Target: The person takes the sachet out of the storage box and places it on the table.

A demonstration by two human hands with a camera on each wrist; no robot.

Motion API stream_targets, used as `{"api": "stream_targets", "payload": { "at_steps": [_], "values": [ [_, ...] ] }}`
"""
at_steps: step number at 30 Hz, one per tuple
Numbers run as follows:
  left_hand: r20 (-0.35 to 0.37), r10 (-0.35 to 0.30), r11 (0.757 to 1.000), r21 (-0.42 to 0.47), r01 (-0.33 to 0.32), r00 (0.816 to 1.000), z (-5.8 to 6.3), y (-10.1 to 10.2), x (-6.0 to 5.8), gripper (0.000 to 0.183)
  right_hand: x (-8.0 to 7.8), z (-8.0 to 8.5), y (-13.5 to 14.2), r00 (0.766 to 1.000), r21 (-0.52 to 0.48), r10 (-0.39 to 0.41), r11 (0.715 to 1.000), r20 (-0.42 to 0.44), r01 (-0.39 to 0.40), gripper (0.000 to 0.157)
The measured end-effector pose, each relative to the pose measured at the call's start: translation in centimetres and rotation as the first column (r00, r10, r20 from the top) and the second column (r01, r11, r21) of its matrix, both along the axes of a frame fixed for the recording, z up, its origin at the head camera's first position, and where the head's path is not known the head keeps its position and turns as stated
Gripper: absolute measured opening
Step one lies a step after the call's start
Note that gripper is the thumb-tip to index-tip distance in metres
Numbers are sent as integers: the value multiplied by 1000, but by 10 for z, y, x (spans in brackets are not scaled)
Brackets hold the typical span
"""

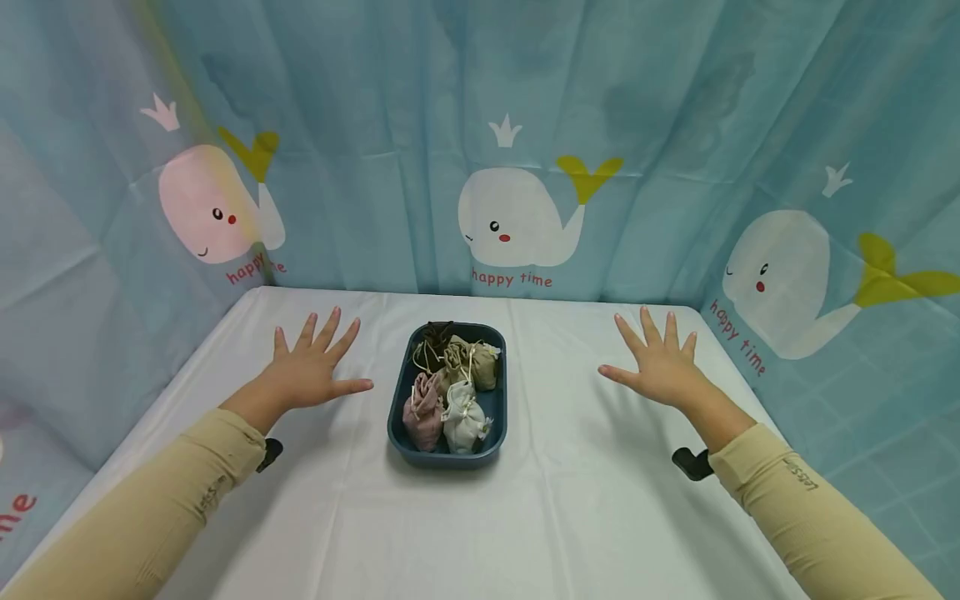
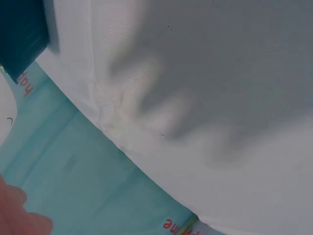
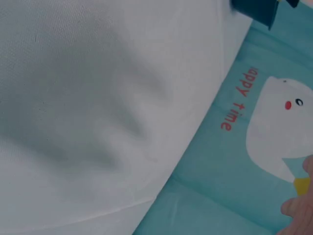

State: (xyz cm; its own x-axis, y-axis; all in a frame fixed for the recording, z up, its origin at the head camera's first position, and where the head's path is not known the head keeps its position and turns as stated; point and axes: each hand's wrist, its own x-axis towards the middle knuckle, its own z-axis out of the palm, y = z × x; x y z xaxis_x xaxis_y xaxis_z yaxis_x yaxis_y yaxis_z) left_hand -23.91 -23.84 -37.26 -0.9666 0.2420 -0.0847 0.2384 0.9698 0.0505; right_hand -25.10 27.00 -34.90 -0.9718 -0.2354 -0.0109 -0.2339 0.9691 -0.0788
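Observation:
Fingers spread wide, my left hand [image 1: 306, 371] hovers over the white table to the left of a dark blue tray [image 1: 447, 460]. My right hand [image 1: 663, 371] is held the same way on the tray's right side, farther off. Neither hand holds anything. Inside the tray sit several small drawstring pouches: a pink one [image 1: 423, 414] and a white one [image 1: 465, 421] in front, olive-tan ones [image 1: 483, 367] behind, and a dark brown one [image 1: 433, 343] at the back left. In the wrist views only a few fingertips and part of the tray's side [image 2: 22, 34] appear.
A white cloth covers the table [image 1: 570, 500]. Blue curtains [image 1: 375, 208] printed with whales stand at the back and both sides, right against the table's edges. Dark wrist straps [image 1: 692, 464] show at both sleeve cuffs. Hand shadows fall on the cloth.

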Motion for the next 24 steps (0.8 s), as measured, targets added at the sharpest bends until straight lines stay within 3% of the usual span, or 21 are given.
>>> {"api": "stream_targets", "payload": {
  "at_steps": [14,24],
  "values": [
    [-37,-8,1000,-16,7,999,-2,11,0,107,-1,-2,-3,1000,9,19,1000,-3,-19,98],
    [-17,-78,997,-11,78,997,-2,25,6,103,-3,-2,-7,999,-7,34,999,-2,-34,100]
  ]
}}
